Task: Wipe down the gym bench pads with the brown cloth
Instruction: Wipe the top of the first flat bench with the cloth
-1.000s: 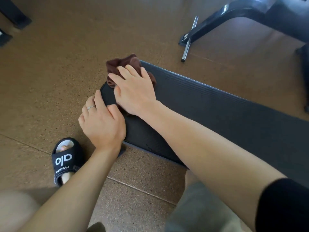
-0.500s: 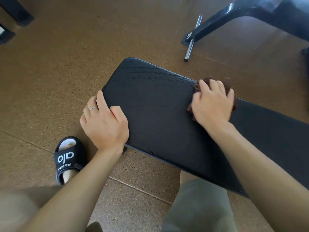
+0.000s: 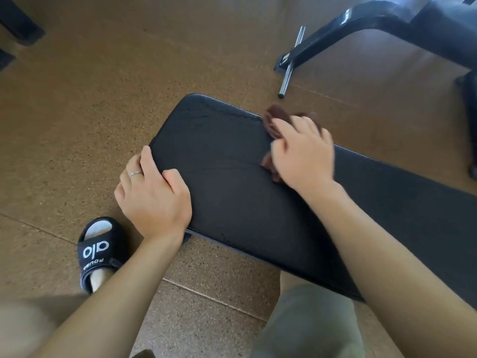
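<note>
Your pad [image 3: 232, 192] runs long from its rounded end at 10 o'clock toward 4 o'clock. The cloth [image 3: 275, 122], bunched, lies on the pad's far edge at about 1 o'clock. Your right hand [image 3: 302, 153] presses on it, fingers blurred, so I cannot tell the grip. Your left hand [image 3: 152, 195] grips the pad's near corner, thumb on top, fingers curled over the end.

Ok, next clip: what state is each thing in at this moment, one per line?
Bench pad: flat, faint wipe streaks showing.
Brown cloth: bunched under the right hand, on the pad's far edge.
Right hand: pressing the cloth down, blurred.
Left hand: grip curled over the pad's end corner.
Slipper: on the foot, flat on the floor.
</note>
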Available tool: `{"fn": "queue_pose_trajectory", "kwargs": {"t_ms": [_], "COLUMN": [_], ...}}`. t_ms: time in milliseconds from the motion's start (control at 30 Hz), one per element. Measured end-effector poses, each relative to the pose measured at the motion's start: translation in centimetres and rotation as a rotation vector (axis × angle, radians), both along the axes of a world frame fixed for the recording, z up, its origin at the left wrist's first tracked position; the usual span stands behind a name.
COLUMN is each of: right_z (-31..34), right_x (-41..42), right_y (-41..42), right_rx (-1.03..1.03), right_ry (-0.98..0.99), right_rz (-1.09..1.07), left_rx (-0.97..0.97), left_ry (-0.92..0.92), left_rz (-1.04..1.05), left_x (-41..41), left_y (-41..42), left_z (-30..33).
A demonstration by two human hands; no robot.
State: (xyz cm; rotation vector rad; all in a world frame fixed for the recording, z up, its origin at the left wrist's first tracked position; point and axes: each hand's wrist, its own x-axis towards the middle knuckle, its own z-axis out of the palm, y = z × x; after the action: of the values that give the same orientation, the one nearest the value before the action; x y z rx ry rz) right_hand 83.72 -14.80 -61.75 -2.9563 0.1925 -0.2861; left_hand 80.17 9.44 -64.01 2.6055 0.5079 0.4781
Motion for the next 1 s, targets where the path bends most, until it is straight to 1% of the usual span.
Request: {"fn": "queue_pose_trajectory", "kwargs": {"t_ms": [67, 133, 167, 233, 367, 433, 500, 567, 633, 700, 767, 867, 933, 1000], "right_z": [0.3, 0.2, 0.3, 0.4, 0.5, 0.5, 0.3, 0.1, 0.0, 0.1, 0.3, 0.1, 0.2, 0.3], "right_x": [-1.5, -0.8, 0.1, 2.6, 7.9, 8.8, 7.5, 3.9, -0.7, -4.3, -4.5, 0.4, 4.6, 7.6], "right_y": [-2.4, -1.2, 0.2, 4.0, 12.7, 15.0, 14.4, 12.6, 11.0, 10.0, 9.5, 10.6, 13.1, 16.3], "right_rx": [-0.01, -0.022, -0.027, -0.036, -0.073, -0.113, -0.124, -0.102, -0.071, -0.044, -0.031, -0.084, -0.082, -0.102], "right_ry": [0.066, 0.114, 0.115, 0.11, 0.131, 0.139, 0.119, 0.052, 0.035, 0.064, 0.055, 0.027, 0.04, 0.067], "right_rz": [-0.121, -0.218, -0.23, -0.168, 0.07, 0.161, 0.257, 0.347, 0.408, 0.436, 0.462, 0.435, 0.354, 0.344], "left_rx": [0.004, 0.014, 0.013, 0.012, 0.021, 0.011, 0.002, -0.016, -0.062, -0.101, -0.11, -0.103, -0.093, -0.094], "left_ry": [-0.003, -0.005, -0.005, -0.002, 0.005, 0.008, 0.001, -0.015, -0.035, -0.047, -0.061, -0.064, -0.069, -0.076], "left_rz": [-0.002, -0.003, -0.004, 0.002, 0.005, -0.001, 0.01, 0.016, 0.017, 0.012, 0.016, 0.017, 0.019, 0.006], "left_x": [-0.1, -0.1, -0.1, -0.1, -0.1, -0.1, 0.0, 0.0, 0.1, 0.1, 0.0, 0.1, 0.2, 0.1], "left_y": [0.0, 0.0, 0.0, 0.0, 0.1, 0.1, 0.1, 0.2, 0.4, 0.5, 0.5, 0.4, 0.4, 0.5], "left_z": [0.0, 0.0, 0.0, 0.0, 0.0, 0.0, 0.0, -0.1, -0.2, -0.2, -0.2, -0.3, -0.4, -0.4]}}
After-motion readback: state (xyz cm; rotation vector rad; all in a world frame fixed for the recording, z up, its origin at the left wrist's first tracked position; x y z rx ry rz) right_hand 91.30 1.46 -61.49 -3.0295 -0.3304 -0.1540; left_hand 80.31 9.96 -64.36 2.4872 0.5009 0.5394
